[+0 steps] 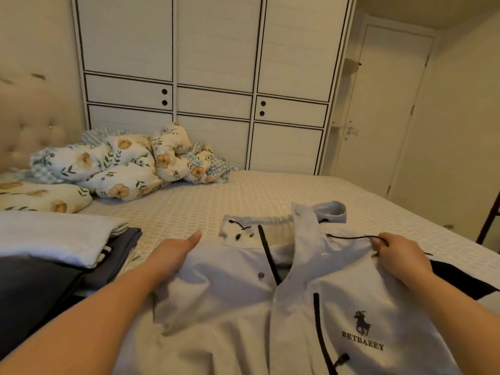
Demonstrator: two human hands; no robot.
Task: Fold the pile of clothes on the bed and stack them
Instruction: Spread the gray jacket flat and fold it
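A pale grey zip-front jacket with a black zipper, snap buttons and a black horse-and-rider logo [270, 307] lies front-up on the bed with the cream patterned sheet [243, 196], its collar and hood end pointing toward the white panelled wardrobe [211, 77]. The left hand [173, 255] holds the jacket's left shoulder edge, thumb stretched out flat toward the collar; its fingers are tucked beneath the cloth, so how tightly that grip is closed cannot be told. The right hand [400, 255] pinches the fabric at the jacket's right shoulder in a narrow grip, with the thin black drawcord [349, 236] caught at its fingertips (the cord runs from there back toward the collar). A black panel [457, 280], perhaps a sleeve, shows just beyond the right wrist.

Left of the jacket, near it but apart, sits a stack of folded clothes in white and dark blue-grey [59, 255]. Farther from the jacket, toward the padded beige headboard [29, 123], a rumpled floral quilt with orange flowers and blue check lining [130, 161] is heaped on the bed, with a matching floral pillow [40, 197] beside it.
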